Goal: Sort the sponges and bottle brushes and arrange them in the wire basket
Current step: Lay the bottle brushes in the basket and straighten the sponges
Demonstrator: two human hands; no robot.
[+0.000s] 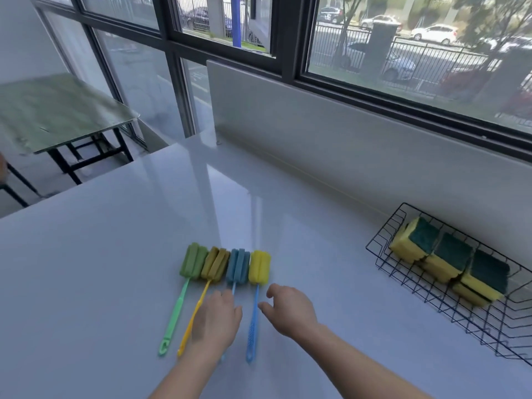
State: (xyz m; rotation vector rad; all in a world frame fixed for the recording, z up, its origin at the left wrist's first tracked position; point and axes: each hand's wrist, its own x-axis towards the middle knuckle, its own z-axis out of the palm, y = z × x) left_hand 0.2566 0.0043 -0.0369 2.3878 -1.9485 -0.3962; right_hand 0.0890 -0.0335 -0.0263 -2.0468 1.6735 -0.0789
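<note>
Fingers point(263, 308) spread, both hands empty | brushes point(224, 267) mid-counter | wire basket point(377, 251) right, far edge open

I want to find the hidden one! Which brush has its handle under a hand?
The blue-headed brush, third from the left. The left hand covers its handle; the other three handles lie in plain sight.

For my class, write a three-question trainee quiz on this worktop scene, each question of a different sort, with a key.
1. True or false: the sponges already lie in the wire basket.
2. How many bottle brushes lie on the worktop?
3. Which hand rests over the brush handles: A left hand, B right hand?

Key: 1 true; 2 four; 3 A. The right hand hovers beside the blue handle, fingers spread.
</note>
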